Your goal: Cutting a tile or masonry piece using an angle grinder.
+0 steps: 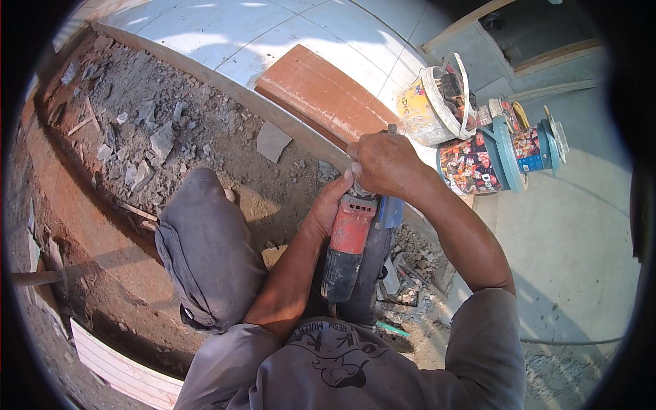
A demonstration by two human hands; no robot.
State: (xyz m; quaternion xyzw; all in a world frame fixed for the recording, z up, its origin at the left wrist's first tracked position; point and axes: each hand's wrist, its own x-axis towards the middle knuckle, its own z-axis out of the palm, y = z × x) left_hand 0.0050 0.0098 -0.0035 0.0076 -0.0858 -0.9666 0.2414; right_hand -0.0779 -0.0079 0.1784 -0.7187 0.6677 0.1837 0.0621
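My left hand (329, 205) grips the head end of a red-and-black power tool (350, 229), an angle grinder by its shape, held lengthwise between my knees. My right hand (381, 157) is closed at the tool's top end, with a short grey metal piece (392, 129) poking up past the fingers; exactly what they pinch is hidden. A blue object (391, 212) shows just right of the tool, partly covered. A long brown board (318, 85) lies beyond my hands on the edge of the white tiled ledge (253, 51).
Rubble (137, 123) fills the trench on the left. A white-and-yellow bucket (420, 109) and blue buckets (469, 167) stand at the upper right by grey concrete flooring (553, 260). A white panel (123, 362) lies lower left; debris (417, 273) is beside my right leg.
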